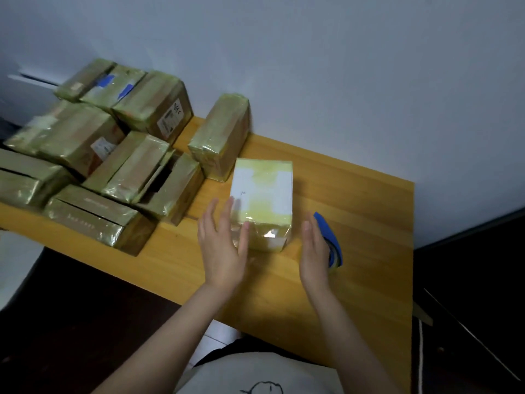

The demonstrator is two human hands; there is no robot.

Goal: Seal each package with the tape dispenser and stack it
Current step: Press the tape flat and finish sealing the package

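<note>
A white box point(262, 194) wrapped in yellowish tape sits in the middle of the wooden table point(355, 223). My left hand point(223, 245) lies with straight fingers against the box's near left corner, the thumb on its front face. My right hand point(314, 254) is held flat and upright just right of the box, apart from it. Behind that hand lies the blue tape dispenser point(331, 240), partly hidden by it. A taped brown package point(220, 137) stands just beyond the white box.
A pile of several taped brown packages point(108, 155) fills the table's left side, stacked two layers high by the wall. The table's right edge point(412, 251) drops to a dark floor. My lap is below the near edge.
</note>
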